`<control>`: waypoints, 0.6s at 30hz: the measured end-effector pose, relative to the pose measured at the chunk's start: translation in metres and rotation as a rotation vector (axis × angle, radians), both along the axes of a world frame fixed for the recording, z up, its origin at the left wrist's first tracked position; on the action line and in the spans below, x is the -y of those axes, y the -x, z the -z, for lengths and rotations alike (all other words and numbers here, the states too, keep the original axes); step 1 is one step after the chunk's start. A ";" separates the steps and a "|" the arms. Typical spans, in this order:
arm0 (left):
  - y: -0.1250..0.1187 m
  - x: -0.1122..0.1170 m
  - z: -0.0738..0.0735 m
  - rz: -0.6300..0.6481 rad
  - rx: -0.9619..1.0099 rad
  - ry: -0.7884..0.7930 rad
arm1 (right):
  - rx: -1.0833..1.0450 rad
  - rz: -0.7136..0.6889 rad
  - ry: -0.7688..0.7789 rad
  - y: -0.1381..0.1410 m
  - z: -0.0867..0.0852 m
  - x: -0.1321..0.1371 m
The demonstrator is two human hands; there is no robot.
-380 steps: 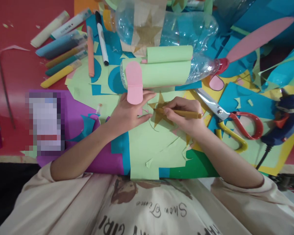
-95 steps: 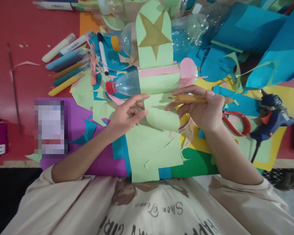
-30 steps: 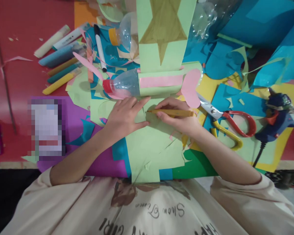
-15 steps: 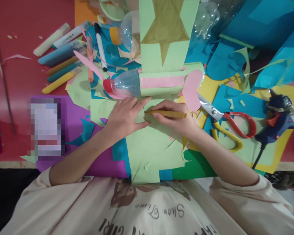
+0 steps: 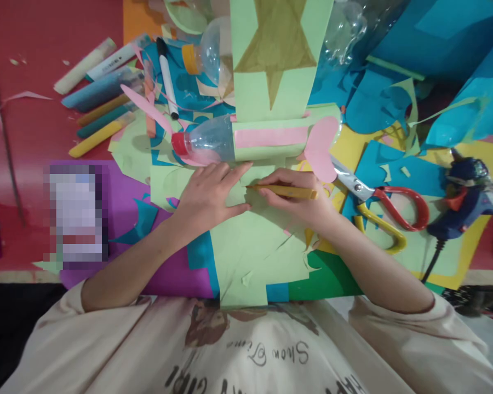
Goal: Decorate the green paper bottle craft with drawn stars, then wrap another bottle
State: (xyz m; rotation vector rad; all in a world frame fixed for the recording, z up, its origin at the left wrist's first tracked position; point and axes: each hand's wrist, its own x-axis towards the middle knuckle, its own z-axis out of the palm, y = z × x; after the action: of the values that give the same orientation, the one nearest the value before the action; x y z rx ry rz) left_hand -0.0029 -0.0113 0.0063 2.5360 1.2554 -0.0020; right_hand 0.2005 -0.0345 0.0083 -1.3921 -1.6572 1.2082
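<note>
My left hand [image 5: 209, 194] lies flat with fingers spread on a light green paper flap [image 5: 252, 178], pressing it to the table. My right hand [image 5: 298, 200] is closed around a mustard-coloured marker [image 5: 285, 191], its tip on that flap close to my left fingertips. Just beyond lies a clear plastic bottle [image 5: 207, 145] with a red cap, wrapped in green paper with a pink strip [image 5: 271, 137]. A green wing with a mustard star [image 5: 275, 52] rises from it. A pink paper fin [image 5: 320, 148] sticks out at the bottle's right.
Several markers [image 5: 102, 104] and a black pen [image 5: 166, 71] lie at the upper left. Red-and-yellow scissors [image 5: 384, 205] and a blue glue gun [image 5: 466, 200] lie at the right. Coloured paper sheets and scraps cover the red table [image 5: 28, 131]; another clear bottle [image 5: 205, 52] lies behind.
Since 3.2 s ago the bottle craft came closer and both hands dropped onto the green flap, marker tip touching it. In the last second the hands barely moved.
</note>
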 end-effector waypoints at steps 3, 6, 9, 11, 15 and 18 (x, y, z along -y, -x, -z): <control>0.000 0.001 0.000 0.003 -0.011 -0.009 | 0.014 0.027 -0.007 -0.002 0.000 0.001; 0.000 0.001 -0.001 0.006 -0.013 -0.018 | 0.030 0.043 -0.003 -0.004 -0.001 0.002; 0.000 0.002 -0.001 0.009 -0.003 -0.024 | 0.037 0.051 -0.001 -0.006 -0.002 0.003; 0.001 0.001 0.000 0.008 0.006 -0.029 | 0.041 0.068 -0.009 -0.007 -0.003 0.004; 0.002 0.002 0.002 0.004 0.022 -0.036 | 0.041 0.080 -0.041 -0.008 -0.005 0.005; 0.002 0.002 0.003 -0.004 0.028 -0.021 | 0.059 0.088 -0.063 -0.009 -0.005 0.004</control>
State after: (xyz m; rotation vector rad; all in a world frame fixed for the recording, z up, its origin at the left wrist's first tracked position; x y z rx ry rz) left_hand -0.0045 -0.0130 0.0038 2.5423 1.2563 0.0470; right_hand 0.2097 -0.0385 0.0137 -1.4583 -1.6413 1.0661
